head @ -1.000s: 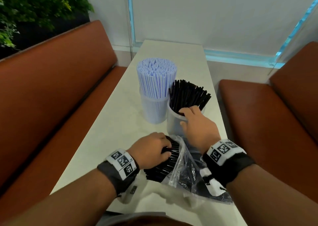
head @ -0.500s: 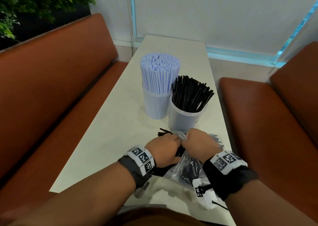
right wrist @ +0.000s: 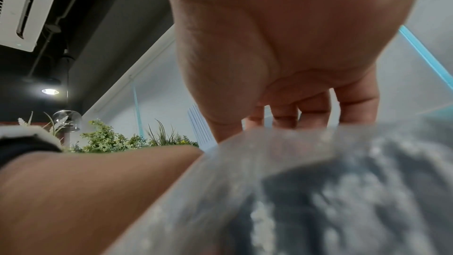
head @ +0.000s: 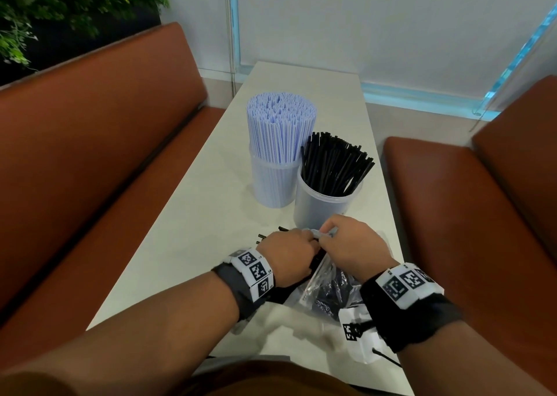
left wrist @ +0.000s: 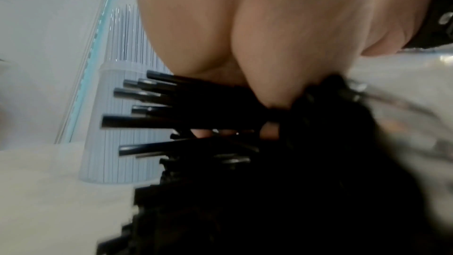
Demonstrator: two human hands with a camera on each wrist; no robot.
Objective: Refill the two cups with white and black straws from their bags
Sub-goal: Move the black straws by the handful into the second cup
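Note:
Two translucent cups stand mid-table: one [head: 272,184] packed with white straws [head: 280,127], the other [head: 324,211] holding black straws [head: 334,163] fanned loosely. In front of them lies a clear plastic bag [head: 324,290] of black straws. My left hand [head: 289,255] grips a bundle of black straws [left wrist: 157,119] whose ends stick out past the fingers. My right hand [head: 349,244] pinches the bag's open edge [head: 324,233] right beside the left hand. The right wrist view shows its curled fingers [right wrist: 311,111] above the blurred bag [right wrist: 306,191].
The narrow pale table [head: 193,235] runs away from me between two brown bench seats [head: 90,160] [head: 470,214]. A white wall with a blue strip closes the far end. Green plants [head: 60,6] stand behind the left bench.
My right hand left the black-straw cup's rim and came back to the bag mouth. The left hand shifted forward along the straw bundle, and both hands now meet at the bag opening.

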